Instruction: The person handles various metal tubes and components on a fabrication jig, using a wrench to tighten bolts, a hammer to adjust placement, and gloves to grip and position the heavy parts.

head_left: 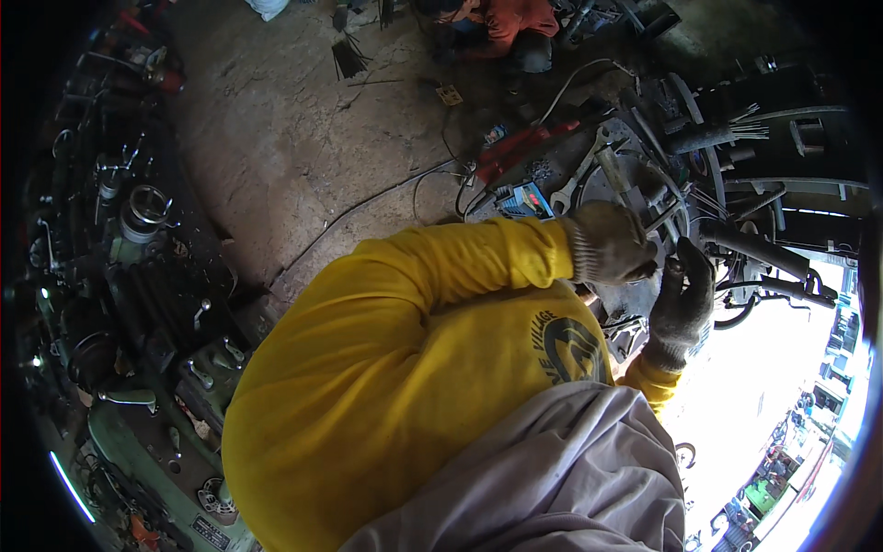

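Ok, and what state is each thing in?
Left hand: gloved, fingers curled, grip unclear.
Right hand: gloved, fingers bent, grip unclear.
Wrench: lying among other tools.
Floor cable: slack.
Green machine: running or off, cannot tell.
Co-worker: bent low.

A roughly round, dark metal worktop (635, 296) carries a crowded spread of tools. A large double-ended wrench (581, 172) lies on it at a slant, with a short pale bar (611, 172) just beside. Near the edge toward the floor sits a blue box (522, 201), close to a small heap of dark metal bits (538, 170). A long red piece (524, 150) lies by the same edge; whether the worktop bears it is unclear.

The floor (276, 138) is brown, worn and patchy. A dark cable (359, 210) snakes across it toward the worktop. Farther off lie a fanned bundle of thin rods (349, 57), a single rod (375, 83), a small tan card (449, 95) and a white bag (268, 7).
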Motion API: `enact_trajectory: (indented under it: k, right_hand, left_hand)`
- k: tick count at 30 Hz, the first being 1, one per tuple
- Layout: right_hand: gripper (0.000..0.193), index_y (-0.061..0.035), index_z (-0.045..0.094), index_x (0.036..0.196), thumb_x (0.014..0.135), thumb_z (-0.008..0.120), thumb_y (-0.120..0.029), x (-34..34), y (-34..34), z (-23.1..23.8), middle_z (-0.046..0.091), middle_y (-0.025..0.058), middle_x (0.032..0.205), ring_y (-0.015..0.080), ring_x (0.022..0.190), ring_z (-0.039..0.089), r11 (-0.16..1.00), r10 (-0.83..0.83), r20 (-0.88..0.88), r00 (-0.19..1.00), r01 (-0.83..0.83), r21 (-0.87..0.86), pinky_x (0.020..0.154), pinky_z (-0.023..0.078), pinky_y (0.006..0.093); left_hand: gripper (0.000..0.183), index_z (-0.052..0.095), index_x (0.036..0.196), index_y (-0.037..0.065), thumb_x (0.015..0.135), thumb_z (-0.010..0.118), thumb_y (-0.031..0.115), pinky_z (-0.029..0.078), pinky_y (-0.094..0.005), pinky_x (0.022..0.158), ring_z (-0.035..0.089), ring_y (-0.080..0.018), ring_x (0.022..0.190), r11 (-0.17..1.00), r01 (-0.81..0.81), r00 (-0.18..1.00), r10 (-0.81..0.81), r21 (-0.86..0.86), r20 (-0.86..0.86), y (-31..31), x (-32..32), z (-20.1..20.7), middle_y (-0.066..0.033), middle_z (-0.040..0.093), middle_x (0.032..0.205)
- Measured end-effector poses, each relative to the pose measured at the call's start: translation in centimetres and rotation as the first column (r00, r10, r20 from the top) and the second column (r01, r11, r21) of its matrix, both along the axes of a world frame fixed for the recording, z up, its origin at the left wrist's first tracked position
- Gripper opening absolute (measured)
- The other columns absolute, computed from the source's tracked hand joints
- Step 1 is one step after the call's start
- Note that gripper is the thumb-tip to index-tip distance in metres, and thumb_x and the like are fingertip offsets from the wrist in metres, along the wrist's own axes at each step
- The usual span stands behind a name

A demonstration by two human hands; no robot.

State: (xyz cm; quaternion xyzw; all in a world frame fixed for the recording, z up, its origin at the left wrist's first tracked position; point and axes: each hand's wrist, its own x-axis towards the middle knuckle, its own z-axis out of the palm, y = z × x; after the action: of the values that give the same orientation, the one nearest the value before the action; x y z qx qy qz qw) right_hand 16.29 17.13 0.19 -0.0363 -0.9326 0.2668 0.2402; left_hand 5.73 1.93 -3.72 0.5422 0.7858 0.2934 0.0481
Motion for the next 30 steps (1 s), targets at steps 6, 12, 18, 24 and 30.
enact_trajectory:
  k: [6,12,18,24,30]
  right_hand:
    - [0.028,-0.0013,0.064,0.120,0.094,0.062,-0.011,1.5,1.4,-1.4,0.066,0.0148,0.114,0.0257,0.105,0.063,0.988,-0.152,0.105,0.983,0.150,0.023,0.093,0.049,0.0370]
    - [0.033,-0.0038,0.063,0.122,0.089,0.066,-0.009,0.8,2.1,-4.2,0.063,0.0156,0.119,0.0298,0.112,0.060,0.984,-0.177,0.105,0.979,0.177,0.009,0.096,0.048,0.0395]
    - [0.042,-0.0086,0.061,0.125,0.086,0.071,-0.021,-1.5,1.6,-5.3,0.061,0.0159,0.124,0.0339,0.117,0.058,0.983,-0.165,0.191,0.968,0.145,0.113,0.099,0.045,0.0430]
    - [0.037,-0.0106,0.065,0.121,0.086,0.071,-0.022,-2.2,0.7,-5.9,0.064,0.0131,0.120,0.0334,0.115,0.059,0.991,-0.115,0.256,0.960,0.093,0.097,0.098,0.046,0.0423]
    - [0.036,-0.0102,0.065,0.120,0.086,0.071,-0.020,-2.1,0.5,-5.1,0.065,0.0147,0.118,0.0337,0.112,0.060,0.988,-0.148,0.272,0.951,0.131,0.080,0.096,0.046,0.0423]
  left_hand:
    - [0.034,0.060,0.117,0.013,0.091,0.061,0.034,0.055,-0.0448,0.063,0.068,-0.0309,0.069,0.968,-0.159,0.987,0.157,0.194,0.023,-4.5,-1.0,-4.4,-0.0109,0.068,0.077]
    - [0.038,0.060,0.122,0.013,0.093,0.056,0.036,0.054,-0.0457,0.079,0.067,-0.0340,0.089,0.988,-0.154,0.972,0.156,-0.023,0.177,-7.6,-1.5,-7.5,-0.0158,0.069,0.097]
    - [0.040,0.059,0.126,0.015,0.095,0.053,0.039,0.052,-0.0466,0.084,0.066,-0.0346,0.095,0.981,-0.184,0.956,0.192,-0.057,0.223,-9.8,-2.0,-9.7,-0.0150,0.069,0.105]
    - [0.038,0.061,0.124,0.018,0.094,0.053,0.039,0.053,-0.0480,0.081,0.067,-0.0369,0.092,0.975,-0.169,0.956,0.198,-0.146,0.216,-11.6,-2.4,-10.7,-0.0165,0.069,0.103]
    - [0.038,0.062,0.120,0.015,0.093,0.056,0.041,0.053,-0.0491,0.079,0.068,-0.0369,0.090,0.975,-0.131,0.951,0.175,-0.182,0.255,-11.9,-3.9,-9.7,-0.0194,0.069,0.097]
